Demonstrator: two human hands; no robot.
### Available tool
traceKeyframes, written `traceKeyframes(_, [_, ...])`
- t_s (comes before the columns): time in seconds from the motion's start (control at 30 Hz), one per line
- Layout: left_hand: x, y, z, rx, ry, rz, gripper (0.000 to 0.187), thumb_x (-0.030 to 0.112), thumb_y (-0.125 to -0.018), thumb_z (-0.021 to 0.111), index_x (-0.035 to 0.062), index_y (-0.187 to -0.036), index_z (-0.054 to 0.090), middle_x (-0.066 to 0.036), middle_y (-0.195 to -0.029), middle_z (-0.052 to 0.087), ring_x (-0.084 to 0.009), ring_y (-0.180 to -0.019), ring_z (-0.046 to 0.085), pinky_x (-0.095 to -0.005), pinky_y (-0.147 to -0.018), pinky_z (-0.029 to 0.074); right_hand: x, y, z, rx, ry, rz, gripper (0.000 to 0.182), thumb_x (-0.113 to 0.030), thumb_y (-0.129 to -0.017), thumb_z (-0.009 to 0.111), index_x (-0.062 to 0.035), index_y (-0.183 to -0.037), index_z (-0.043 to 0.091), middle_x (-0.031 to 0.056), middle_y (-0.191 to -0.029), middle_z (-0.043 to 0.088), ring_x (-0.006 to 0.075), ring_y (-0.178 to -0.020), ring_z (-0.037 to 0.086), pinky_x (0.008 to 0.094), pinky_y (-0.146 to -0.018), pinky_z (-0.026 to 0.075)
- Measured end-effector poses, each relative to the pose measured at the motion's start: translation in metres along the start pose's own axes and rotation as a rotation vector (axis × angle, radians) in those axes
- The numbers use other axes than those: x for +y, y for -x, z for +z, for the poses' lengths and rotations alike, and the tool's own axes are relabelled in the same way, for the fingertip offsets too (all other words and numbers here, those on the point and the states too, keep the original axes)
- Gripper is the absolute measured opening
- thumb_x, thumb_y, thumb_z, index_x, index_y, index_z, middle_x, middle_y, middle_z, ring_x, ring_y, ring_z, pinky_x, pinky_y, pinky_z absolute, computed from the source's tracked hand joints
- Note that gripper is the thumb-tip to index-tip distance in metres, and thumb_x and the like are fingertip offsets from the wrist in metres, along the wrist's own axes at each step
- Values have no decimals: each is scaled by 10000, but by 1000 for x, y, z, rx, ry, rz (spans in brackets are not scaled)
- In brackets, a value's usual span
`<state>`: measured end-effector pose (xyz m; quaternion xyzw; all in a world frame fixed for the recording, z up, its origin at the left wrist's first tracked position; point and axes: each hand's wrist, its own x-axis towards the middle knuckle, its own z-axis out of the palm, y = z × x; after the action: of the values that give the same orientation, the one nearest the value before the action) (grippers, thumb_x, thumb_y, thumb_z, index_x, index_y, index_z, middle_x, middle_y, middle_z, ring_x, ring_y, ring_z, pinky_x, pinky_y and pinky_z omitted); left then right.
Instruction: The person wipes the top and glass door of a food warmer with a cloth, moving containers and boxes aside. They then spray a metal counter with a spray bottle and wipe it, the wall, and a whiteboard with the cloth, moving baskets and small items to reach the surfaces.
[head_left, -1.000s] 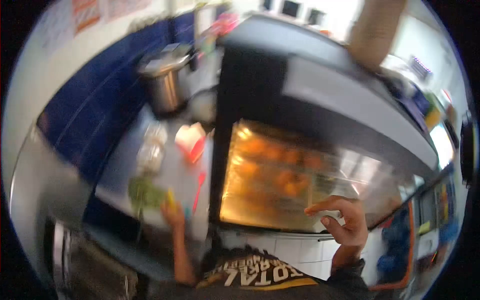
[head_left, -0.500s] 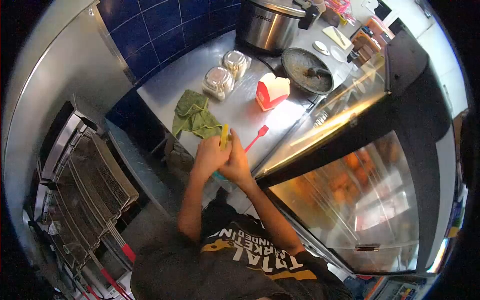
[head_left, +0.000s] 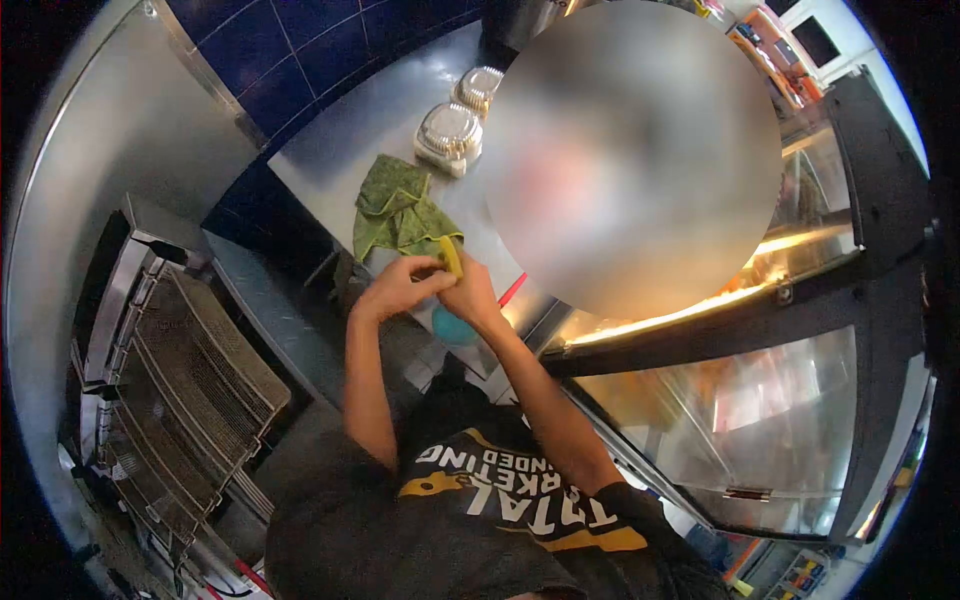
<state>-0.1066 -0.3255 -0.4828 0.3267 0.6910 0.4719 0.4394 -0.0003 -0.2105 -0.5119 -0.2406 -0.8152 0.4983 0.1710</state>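
1. A small yellow object sits pinched in the hands, left hand against right hand, by the metal table's edge.
2. Right beside them lies a crumpled green cloth.
3. Past that, two clear-lidded plastic containers.

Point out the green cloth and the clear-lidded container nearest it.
Green cloth (head_left: 396, 208): head view, on its folded middle.
Clear-lidded container (head_left: 450, 126): head view, on top of its lid.
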Motion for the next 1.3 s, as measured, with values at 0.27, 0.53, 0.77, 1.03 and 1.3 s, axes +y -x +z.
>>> traceKeyframes(0.27, [-60,-24,-47,734,59,-70,344,306,-915,618,11,-1093,631,-118,-959,673,-240,-893,649,-361,-789,503,9,-23,10,-68,150,122,240,-212,-867,631,-1,-978,649,283,-852,638,455,-832,626,441,-689,504])
traceKeyframes(0.53, [-61,-86,-66,955,-848,-253,576,464,-844,644,8,-1190,574,-209,-1134,605,-353,-1048,595,-461,-905,477,17,-20,2,56,120,-8,276,-228,-874,626,25,-984,624,287,-865,625,466,-818,610,496,-706,491])
traceKeyframes(0.77, [-53,-112,-97,614,-509,-360,795,550,-754,689,-79,-1212,525,-252,-1207,560,-394,-1159,523,-469,-936,463,5,2,-1,307,53,-220,393,-93,-820,676,18,-1155,505,225,-1049,526,390,-914,544,415,-813,468])
traceKeyframes(1.03, [-66,-95,-40,523,-472,-334,900,530,-693,760,-93,-1286,494,-295,-1265,547,-424,-1106,562,-467,-937,461,37,52,26,298,234,-211,913,-3,-730,643,65,-1472,116,308,-1497,207,479,-1349,283,454,-1152,219])
traceKeyframes(1.3, [108,-67,-47,646,455,108,778,280,-775,728,3,-1405,363,-165,-1383,444,-330,-1174,507,-438,-965,450,-100,119,-109,-608,-260,36,698,-450,-856,671,-72,-1392,434,214,-1310,546,296,-1197,530,399,-1037,386])
